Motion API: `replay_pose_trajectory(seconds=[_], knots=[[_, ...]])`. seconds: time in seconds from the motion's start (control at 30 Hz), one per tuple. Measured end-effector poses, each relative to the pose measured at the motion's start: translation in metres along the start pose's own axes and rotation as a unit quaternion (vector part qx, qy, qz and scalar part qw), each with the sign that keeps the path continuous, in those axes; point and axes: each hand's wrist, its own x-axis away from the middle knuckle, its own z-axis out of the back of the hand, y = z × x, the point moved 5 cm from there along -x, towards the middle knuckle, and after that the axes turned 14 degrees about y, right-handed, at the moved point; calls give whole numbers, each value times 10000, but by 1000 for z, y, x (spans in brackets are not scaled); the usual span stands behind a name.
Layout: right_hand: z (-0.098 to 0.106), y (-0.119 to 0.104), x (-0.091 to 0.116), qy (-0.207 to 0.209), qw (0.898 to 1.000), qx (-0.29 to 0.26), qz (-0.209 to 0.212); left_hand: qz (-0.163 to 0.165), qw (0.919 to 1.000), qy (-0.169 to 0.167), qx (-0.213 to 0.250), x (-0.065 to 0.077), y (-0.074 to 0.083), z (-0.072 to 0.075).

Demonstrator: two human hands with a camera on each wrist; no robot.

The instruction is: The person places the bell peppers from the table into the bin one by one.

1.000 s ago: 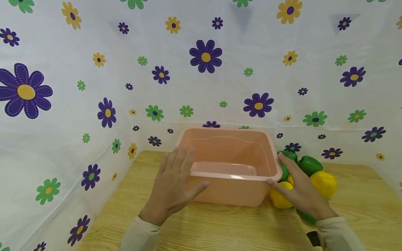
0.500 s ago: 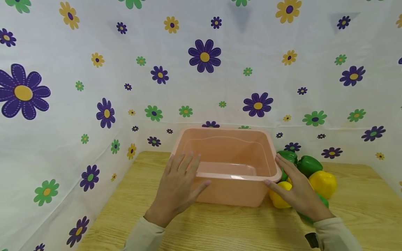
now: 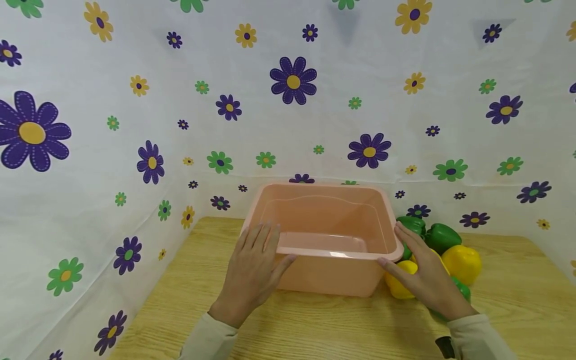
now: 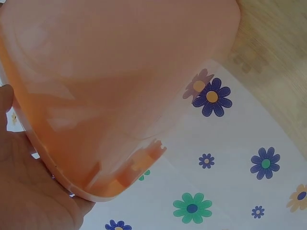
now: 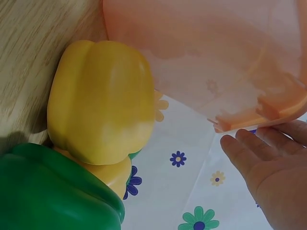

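Note:
A peach-coloured plastic basin (image 3: 328, 275) stands on the wooden table, its inside bare in the head view. At its near left corner lies my left hand (image 3: 252, 275), fingers extended over the rim and thumb spread along the front; the left wrist view has the palm against the rim (image 4: 53, 179). My right hand (image 3: 427, 275) is at the near right corner, fingers straight along the side, thumb tip by the front rim. In the right wrist view its fingertips (image 5: 230, 143) touch or nearly touch the rim's underside. Neither hand curls round the basin.
Right of the basin, partly behind my right hand, cluster yellow bell peppers (image 3: 462, 265) and green bell peppers (image 3: 443, 237). A small black object (image 3: 444, 346) lies by the right sleeve. A white flowered sheet (image 3: 333, 125) hangs behind and to the left of the table (image 3: 324, 325).
My left hand has shifted slightly right and down, its fingers settling onto the basin's rim. The right hand and the basin have barely moved.

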Motion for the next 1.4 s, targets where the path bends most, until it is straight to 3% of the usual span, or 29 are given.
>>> replay_pose_trajectory(seconds=[0.8, 1.4], knots=[[-3, 1, 4, 100, 9998, -159, -38, 127, 9999, -45, 58, -1, 3, -3], [-5, -2, 4, 227, 9992, -314, 42, 21, 9999, -112, 39, -1, 2, -3]])
